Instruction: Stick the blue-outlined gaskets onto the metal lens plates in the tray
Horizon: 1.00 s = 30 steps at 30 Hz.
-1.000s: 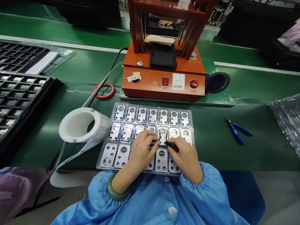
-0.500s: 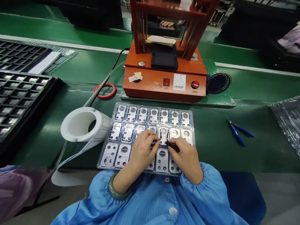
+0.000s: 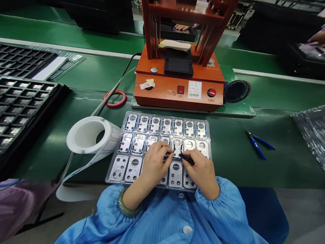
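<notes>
Where the clear tray [image 3: 110, 171] begins at the left, blue-edged plates [image 3: 125, 143] sit in its middle row, and I judge those done; the bottom-row plates [image 3: 133, 168] show no blue, so they look untouched. My left hand [image 3: 154, 161] has thumb and forefinger close together beside the fifth middle-row plate [image 3: 177, 146]; whether they pinch anything, I cannot tell. That plate, with dark curved strips, seems partway. My right hand [image 3: 203, 167] has its fingers clamped on a black tool [image 3: 187, 158], tip at the plate's lower right. Two plainer plates [image 3: 189, 144] farther right seem left to do.
</notes>
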Motion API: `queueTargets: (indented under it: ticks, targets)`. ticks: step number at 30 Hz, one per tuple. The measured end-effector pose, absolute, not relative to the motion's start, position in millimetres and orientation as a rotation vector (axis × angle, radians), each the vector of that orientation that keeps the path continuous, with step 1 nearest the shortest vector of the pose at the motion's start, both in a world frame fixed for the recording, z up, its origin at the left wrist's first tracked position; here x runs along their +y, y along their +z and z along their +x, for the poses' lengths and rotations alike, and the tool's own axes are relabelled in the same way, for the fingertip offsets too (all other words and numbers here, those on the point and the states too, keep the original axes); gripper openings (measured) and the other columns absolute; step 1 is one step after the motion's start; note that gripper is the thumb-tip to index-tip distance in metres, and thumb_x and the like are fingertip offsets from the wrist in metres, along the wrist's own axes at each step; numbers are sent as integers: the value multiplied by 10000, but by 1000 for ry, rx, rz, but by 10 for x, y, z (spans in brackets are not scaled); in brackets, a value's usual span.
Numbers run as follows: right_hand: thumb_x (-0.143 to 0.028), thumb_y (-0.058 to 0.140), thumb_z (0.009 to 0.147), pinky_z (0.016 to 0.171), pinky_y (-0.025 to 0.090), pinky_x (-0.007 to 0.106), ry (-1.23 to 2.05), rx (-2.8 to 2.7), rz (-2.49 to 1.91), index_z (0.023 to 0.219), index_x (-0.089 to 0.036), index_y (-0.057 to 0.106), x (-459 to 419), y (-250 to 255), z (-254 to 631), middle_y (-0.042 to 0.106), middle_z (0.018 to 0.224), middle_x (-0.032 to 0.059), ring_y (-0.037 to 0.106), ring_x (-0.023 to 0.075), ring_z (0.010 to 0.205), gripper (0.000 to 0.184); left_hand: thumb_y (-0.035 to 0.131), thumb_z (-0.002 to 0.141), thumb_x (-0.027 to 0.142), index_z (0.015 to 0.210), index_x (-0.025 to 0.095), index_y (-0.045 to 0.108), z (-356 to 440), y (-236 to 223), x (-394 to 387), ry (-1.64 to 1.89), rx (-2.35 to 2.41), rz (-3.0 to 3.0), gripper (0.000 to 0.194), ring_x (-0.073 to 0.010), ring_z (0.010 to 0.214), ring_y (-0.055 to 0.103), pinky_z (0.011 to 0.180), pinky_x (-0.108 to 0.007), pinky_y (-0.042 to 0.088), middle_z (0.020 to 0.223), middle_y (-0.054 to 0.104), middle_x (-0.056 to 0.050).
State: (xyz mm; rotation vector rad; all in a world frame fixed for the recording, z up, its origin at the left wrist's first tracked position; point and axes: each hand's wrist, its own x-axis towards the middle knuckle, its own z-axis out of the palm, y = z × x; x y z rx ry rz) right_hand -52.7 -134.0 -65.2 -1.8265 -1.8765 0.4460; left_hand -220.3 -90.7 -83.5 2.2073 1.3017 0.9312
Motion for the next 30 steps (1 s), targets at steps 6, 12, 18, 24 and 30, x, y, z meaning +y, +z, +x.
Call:
queueTargets:
  ticks: [6, 12, 18, 24, 30]
  targets:
    - [-174, 529, 842, 514, 340, 272, 307, -1963, -1853, 824, -207, 621, -1338, -634, -565, 661, 783, 7, 627, 168, 649, 99, 559, 842, 149, 834, 194, 601, -2200, -840, -904, 928, 1311, 2203, 61, -210, 891, 586, 784, -371, 503, 904, 623, -57]
    - [-170, 557, 830, 486, 307, 277, 303, -2017, -1883, 816, -203, 606, -1334, -619, -580, 653, 785, 1, 615, 161, 622, 61, 565, 835, 149, 847, 187, 606, -2197, -846, -911, 903, 1333, 2189, 57, -223, 929, 589, 796, -379, 500, 918, 618, -65]
    - [-202, 564, 860, 521, 334, 270, 413, -2024, -1863, 838, -222, 613, -1329, -604, -520, 660, 803, -13, 625, 163, 672, 58, 573, 835, 144, 846, 175, 600, -2195, -841, -915, 908, 1340, 2203, 42, -220, 918, 583, 783, -373, 497, 927, 610, -71]
    - [-259, 586, 874, 489, 303, 275, 386, -2057, -1929, 833, -235, 590, -1306, -576, -531, 651, 771, -27, 620, 169, 623, 48, 575, 834, 141, 859, 196, 595, -2195, -845, -916, 892, 1352, 2207, 63, -216, 930, 582, 787, -368, 498, 936, 598, -57]
    - [-256, 586, 862, 468, 288, 274, 361, -2111, -1966, 840, -231, 569, -1268, -558, -541, 666, 769, -24, 614, 170, 574, 38, 568, 832, 136, 871, 195, 593, -2191, -848, -918, 879, 1366, 2215, 75, -216, 931, 578, 788, -370, 495, 940, 599, -58]
